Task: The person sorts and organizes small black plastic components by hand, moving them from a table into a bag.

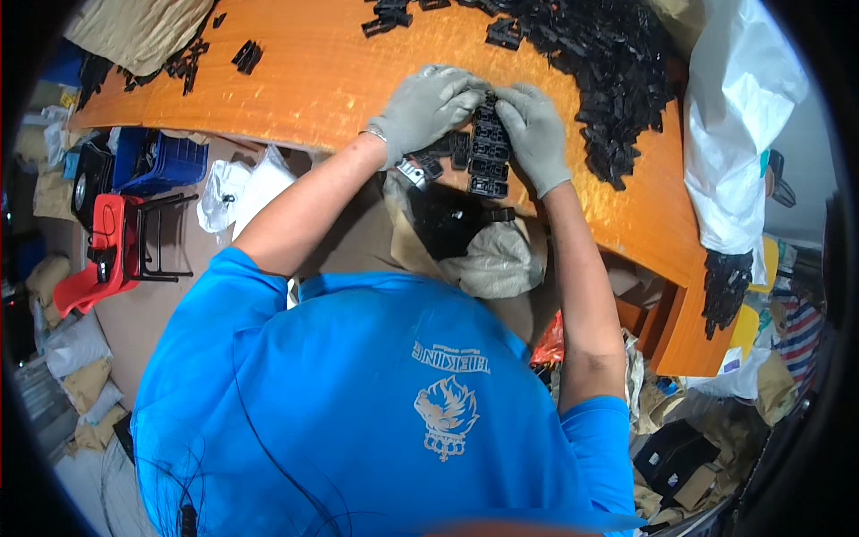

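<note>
Both hands wear thin grey gloves and meet at the near edge of the orange wooden table (313,103). Between them a row of black plastic parts (489,145) runs toward me, its near end reaching the table edge. My left hand (432,109) has its fingers bent in at the far end of the row. From the other side, my right hand (535,134) closes on it, thumb along the parts. A small black piece shows at the fingertips, partly hidden. More dark parts (459,150) and a silvery metal piece (412,173) lie by my left wrist.
A big heap of black parts (617,89) covers the table's right side; a few loose pieces (247,56) lie at the far left. Below the edge hangs an opened sack (492,259). A white bag (738,116) stands right; a red chair (109,246) and blue crate (165,166) left.
</note>
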`<act>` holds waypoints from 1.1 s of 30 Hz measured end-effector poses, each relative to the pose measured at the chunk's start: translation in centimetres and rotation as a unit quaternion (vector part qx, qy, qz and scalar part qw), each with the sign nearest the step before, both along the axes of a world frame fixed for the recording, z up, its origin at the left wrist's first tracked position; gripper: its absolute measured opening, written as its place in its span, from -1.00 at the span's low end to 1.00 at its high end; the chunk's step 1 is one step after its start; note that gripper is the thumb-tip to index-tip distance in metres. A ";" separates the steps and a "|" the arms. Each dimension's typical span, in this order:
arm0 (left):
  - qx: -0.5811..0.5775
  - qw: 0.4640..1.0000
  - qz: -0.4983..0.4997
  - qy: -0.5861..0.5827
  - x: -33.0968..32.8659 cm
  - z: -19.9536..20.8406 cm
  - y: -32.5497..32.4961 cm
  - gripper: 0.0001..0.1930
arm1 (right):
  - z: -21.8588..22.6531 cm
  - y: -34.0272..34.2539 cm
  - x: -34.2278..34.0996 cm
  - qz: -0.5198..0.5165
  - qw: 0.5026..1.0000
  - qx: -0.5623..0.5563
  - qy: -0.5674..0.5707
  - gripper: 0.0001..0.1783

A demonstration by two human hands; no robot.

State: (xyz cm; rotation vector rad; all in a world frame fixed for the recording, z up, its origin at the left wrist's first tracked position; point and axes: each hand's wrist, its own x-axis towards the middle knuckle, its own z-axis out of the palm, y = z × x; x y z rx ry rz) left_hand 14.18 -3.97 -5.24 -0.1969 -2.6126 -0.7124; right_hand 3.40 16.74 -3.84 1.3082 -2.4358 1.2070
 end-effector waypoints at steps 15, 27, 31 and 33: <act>0.132 0.990 0.032 0.041 11.6 1.6 8.4 -0.80 | 0.1 6.4 12.4 0.021 1.000 -0.014 -0.008 -0.80; 0.109 0.993 0.010 0.036 11.2 1.8 8.2 -0.81 | 2.4 15.7 10.4 -0.170 0.982 -0.077 0.040 -0.81; 0.103 0.993 0.005 0.058 10.6 2.5 8.4 -0.81 | 2.9 18.2 7.5 -0.287 0.951 0.030 0.113 -0.55; 0.095 0.993 0.018 0.069 10.3 2.2 8.9 -0.82 | 3.0 18.0 6.0 -0.326 0.934 0.120 0.081 -0.14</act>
